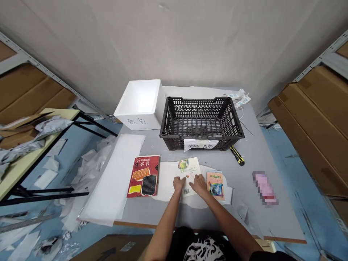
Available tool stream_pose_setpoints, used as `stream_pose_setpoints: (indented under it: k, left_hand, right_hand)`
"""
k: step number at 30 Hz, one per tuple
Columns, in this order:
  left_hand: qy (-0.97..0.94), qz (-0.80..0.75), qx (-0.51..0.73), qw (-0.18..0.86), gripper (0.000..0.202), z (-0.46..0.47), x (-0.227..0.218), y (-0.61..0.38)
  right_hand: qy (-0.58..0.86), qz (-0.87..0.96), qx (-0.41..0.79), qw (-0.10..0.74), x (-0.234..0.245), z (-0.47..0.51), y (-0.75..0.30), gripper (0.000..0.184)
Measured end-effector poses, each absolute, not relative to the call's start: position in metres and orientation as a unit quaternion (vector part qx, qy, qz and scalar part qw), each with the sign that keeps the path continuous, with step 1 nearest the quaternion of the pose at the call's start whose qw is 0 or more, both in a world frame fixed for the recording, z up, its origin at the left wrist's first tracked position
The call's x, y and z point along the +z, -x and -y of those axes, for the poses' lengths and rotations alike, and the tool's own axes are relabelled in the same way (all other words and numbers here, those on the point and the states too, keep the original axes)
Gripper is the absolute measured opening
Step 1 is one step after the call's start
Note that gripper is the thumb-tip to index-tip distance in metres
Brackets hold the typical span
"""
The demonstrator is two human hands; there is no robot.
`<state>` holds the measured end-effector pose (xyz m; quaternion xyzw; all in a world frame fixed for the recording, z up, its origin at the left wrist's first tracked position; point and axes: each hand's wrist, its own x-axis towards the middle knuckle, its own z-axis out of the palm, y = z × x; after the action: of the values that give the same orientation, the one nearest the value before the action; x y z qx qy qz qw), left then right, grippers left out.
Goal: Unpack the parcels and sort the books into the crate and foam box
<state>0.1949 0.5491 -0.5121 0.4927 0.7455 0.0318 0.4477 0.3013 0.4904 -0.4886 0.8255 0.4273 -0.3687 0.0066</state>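
A white book (189, 166) with "Beautiful" and a yellow-green fruit on its cover lies on the table in front of me, between my two hands. My left hand (178, 184) is closed at its left edge, thumb over the cover. On the opposite side my right hand (199, 185) grips the right edge with bent fingers. The undersides of my fingers are hidden. Just right of that hand is a small orange book (215, 181) with a blue picture. Farther left sits a thick red book (144, 175) with orange, black and yellow patches.
Behind the books stands a black plastic crate (202, 137) bearing a paper label. A white foam box (144, 122) is left of it. A yellow-black utility knife (237, 156), a blurred pink item (265, 188), a power strip (237, 95) and white foam sheet (114, 174) share the table.
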Motion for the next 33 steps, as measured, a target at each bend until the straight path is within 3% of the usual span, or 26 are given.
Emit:
stream_pose_setpoints:
  k: [5,9,17,21,24,26,29,33]
  left_hand:
    - [-0.544,-0.688,0.057,0.477,0.018,-0.547,-0.487,-0.195]
    - [-0.606,-0.627,0.093,0.48,0.005,-0.535,-0.44,-0.201]
    - [-0.82,-0.432,0.13,0.351,0.029,-0.535,-0.257,-0.217]
    - [-0.858,-0.364,0.162,0.325,0.038,-0.603,-0.205,-0.24]
    - [-0.848,-0.384,0.208,0.302,0.033,-0.685,-0.206,-0.264]
    - [-0.814,-0.452,0.251,0.264,0.039,-0.741,-0.219,-0.278]
    - [-0.759,-0.514,0.181,0.358,0.052,-0.809,-0.249,-0.293]
    - [-0.734,-0.531,0.125,0.405,0.036,-0.86,-0.291,-0.307]
  right_hand:
    - [-0.821,-0.413,-0.394,-0.016,-0.471,-0.5,-0.294,0.055]
    - [-0.808,-0.445,-0.379,-0.077,-0.431,-0.499,-0.296,0.046]
    - [-0.723,-0.506,-0.314,-0.352,-0.271,-0.503,-0.34,0.029]
    - [-0.655,-0.471,-0.313,-0.501,-0.236,-0.565,-0.392,0.029]
    - [-0.561,-0.393,-0.417,-0.597,-0.24,-0.631,-0.432,0.035]
    - [-0.522,-0.344,-0.476,-0.619,-0.25,-0.672,-0.452,0.034]
    - [-0.527,-0.305,-0.504,-0.612,-0.27,-0.721,-0.47,0.026]
    - [-0.55,-0.307,-0.513,-0.583,-0.301,-0.764,-0.483,0.022]
